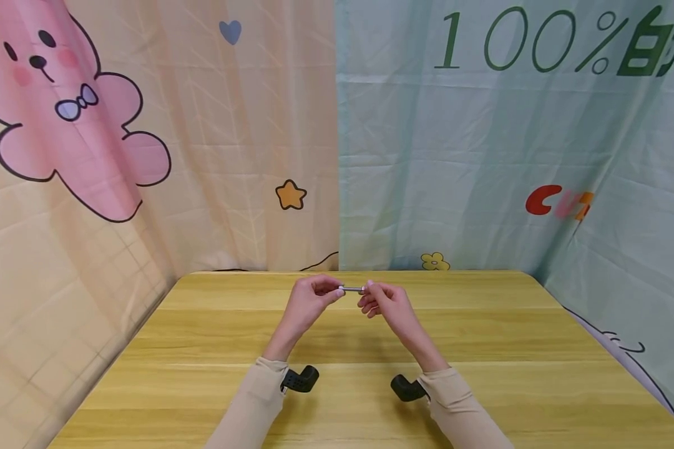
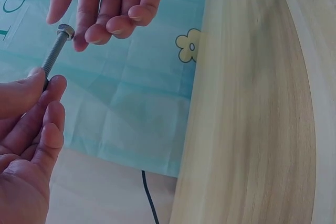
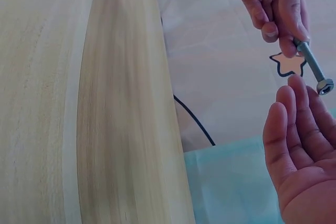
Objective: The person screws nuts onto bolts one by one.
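A metal bolt is held up above the far part of the table between both hands. My left hand pinches one end of it between thumb and fingers, which hide that end. Threads show along the shank in the left wrist view, and a hex nut sits on the far end. Beside this nut is my right hand, its fingers loosely extended. In the left wrist view its thumb stands apart from the nut, while a fingertip lies right by it; whether they touch I cannot tell.
The wooden table spreads beneath both arms. Printed curtains hang behind it and at both sides. A black wrist device is on the left forearm, with a similar one on the right.
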`<action>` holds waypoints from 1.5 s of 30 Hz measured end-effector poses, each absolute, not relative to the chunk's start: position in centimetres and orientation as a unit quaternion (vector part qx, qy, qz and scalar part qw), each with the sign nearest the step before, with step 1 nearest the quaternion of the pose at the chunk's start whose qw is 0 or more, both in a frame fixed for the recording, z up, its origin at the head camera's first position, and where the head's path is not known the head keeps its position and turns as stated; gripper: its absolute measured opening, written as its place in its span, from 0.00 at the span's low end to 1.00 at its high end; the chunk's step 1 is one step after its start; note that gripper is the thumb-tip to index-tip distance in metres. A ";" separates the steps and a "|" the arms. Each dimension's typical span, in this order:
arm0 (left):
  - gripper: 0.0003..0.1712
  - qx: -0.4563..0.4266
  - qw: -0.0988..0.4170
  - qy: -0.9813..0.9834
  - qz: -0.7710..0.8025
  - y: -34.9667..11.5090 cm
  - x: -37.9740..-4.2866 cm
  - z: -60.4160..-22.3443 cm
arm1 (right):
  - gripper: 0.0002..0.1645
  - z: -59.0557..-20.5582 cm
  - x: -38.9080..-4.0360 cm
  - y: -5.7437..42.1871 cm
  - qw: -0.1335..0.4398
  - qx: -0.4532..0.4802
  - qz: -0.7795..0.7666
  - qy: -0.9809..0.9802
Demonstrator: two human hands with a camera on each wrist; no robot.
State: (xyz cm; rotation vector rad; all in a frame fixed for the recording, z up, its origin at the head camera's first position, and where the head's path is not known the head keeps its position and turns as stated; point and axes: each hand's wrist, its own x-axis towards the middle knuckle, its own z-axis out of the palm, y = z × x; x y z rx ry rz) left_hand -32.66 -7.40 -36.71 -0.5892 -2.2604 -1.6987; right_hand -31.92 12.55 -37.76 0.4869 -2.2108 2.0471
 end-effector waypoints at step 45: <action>0.04 -0.200 0.122 -0.776 -0.586 -7.8 -32.4 -36.7 | 0.14 -38.1 -31.8 12.8 0.086 0.226 0.642 -0.728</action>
